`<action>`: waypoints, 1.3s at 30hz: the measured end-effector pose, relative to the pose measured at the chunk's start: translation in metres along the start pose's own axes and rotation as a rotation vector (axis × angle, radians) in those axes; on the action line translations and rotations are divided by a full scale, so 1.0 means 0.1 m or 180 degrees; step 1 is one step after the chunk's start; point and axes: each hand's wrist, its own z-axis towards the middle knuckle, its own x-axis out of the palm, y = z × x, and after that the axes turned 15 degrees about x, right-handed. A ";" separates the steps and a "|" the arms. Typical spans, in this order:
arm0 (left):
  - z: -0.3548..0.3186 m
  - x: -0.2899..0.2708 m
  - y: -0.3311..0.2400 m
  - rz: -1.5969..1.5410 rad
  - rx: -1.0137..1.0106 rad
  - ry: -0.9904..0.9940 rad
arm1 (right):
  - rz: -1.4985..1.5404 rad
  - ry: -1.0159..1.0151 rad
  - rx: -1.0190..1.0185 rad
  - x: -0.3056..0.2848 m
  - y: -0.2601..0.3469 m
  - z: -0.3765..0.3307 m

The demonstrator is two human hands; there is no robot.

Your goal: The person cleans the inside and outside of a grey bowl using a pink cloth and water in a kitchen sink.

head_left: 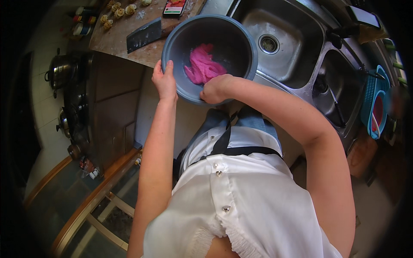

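1. One round dark-grey plastic bowl (232,41) sat at 12 o'clock, over the counter edge beside the sink.
2. Left hand (164,81) gripped the bowl's rim at its 8 o'clock, thumb over the lip, fingers under.
3. Right hand (215,88) was curled into the bowl at its 6 o'clock, touching the pink dough; fingers were hidden, so grip could not be told.
4. One lump of bright pink soft dough (203,66) lay on the bowl's bottom, flattened and folded.
5. Handling, judged: dough likely soft, sticky, light, tears if pulled; best scooped from under its near edge. Bowl likely light and stiff, smooth; hold by the rim.
6. One steel cleaver with a dark blade (144,35) lay at 11 o'clock on the brown wooden counter (116,36).
7. One phone (174,7) lay at 12 o'clock.
8. One stainless double sink (301,47) at 1 o'clock, two basins.
9. Several small rolled dough pieces (118,10) at 11 o'clock; about six, hard to count.
10. One blue slotted basket (375,101) at 3 o'clock.
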 end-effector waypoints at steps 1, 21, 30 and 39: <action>-0.01 -0.03 0.02 0.0081 -0.0013 -0.0052 | 0.0308 -0.0001 -0.0017 0.01 0.01 0.03; -0.21 0.16 -0.06 0.0468 0.0244 -0.0125 | -0.0021 0.0032 0.0017 -0.07 -0.09 0.04; -0.22 0.24 0.04 0.0670 0.0575 -0.0196 | -0.1459 -0.1706 0.0761 0.01 -0.50 0.42; -0.25 0.34 0.00 0.0710 0.0555 -0.0406 | -0.1763 -0.1077 0.1701 0.15 -0.53 0.06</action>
